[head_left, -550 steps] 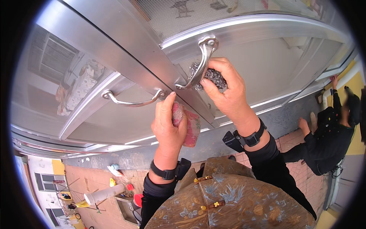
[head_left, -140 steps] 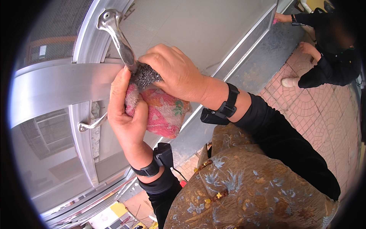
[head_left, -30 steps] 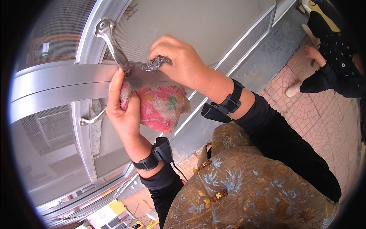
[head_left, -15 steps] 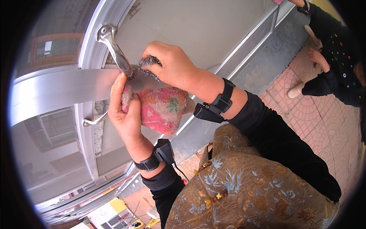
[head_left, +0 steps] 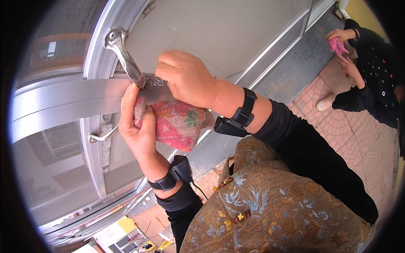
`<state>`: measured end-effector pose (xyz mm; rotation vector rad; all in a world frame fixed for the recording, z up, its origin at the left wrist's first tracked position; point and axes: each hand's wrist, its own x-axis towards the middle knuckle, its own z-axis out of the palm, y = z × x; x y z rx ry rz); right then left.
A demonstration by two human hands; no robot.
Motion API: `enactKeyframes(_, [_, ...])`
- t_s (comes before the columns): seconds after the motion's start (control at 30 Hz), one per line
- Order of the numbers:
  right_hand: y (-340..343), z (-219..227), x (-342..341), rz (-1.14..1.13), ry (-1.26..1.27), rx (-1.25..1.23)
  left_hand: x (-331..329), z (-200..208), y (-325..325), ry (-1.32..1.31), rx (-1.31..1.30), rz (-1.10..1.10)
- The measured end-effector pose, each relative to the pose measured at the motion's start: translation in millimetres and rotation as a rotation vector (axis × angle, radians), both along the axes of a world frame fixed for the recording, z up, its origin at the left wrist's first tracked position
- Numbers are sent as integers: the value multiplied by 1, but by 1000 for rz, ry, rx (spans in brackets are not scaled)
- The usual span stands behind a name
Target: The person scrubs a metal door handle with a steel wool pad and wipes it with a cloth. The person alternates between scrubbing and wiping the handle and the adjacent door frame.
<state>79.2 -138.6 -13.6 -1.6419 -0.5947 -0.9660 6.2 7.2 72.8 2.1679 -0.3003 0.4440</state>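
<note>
My right hand (head_left: 183,78) is closed round a grey steel wool scrubber (head_left: 157,82). The scrubber lies against the lower end of a metal door handle (head_left: 128,61), fixed to the aluminium door frame (head_left: 55,99). Just below, my left hand (head_left: 137,122) grips a pink patterned cloth (head_left: 179,124) between thumb and fingers. Its fingertips reach up to the handle's lower mount, and the rest of the cloth hangs to the right of the hand. Most of the scrubber is hidden inside my right fist.
A second metal handle (head_left: 103,134) sits on the door frame lower left. At the upper right another person (head_left: 371,71) in dark clothes holds a pink cloth (head_left: 337,46) over the red paving (head_left: 337,122). A grey ledge (head_left: 287,63) runs along the door.
My right hand has turned and drawn the scrubber slightly down against the handle's lower end; less of it shows. The other person's hands have come together on the pink cloth.
</note>
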Motion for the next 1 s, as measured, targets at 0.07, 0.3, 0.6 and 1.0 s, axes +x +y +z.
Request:
enactKeyframes(0.07, [-6, -8, -3, 13, 32, -48, 1, 0, 0, -9, 1, 0])
enactKeyframes(0.3, [-9, 13, -1, 113, -1, 163, 2, 0, 1, -21, -11, 5])
enactKeyframes(0.6, [-9, -16, -7, 128, 189, -195, 2, 1, 0, -20, -18, 31])
enactKeyframes(1.0, [-55, -1, -19, 291, 455, 402, -12, -4, -2, -54, -184, -21])
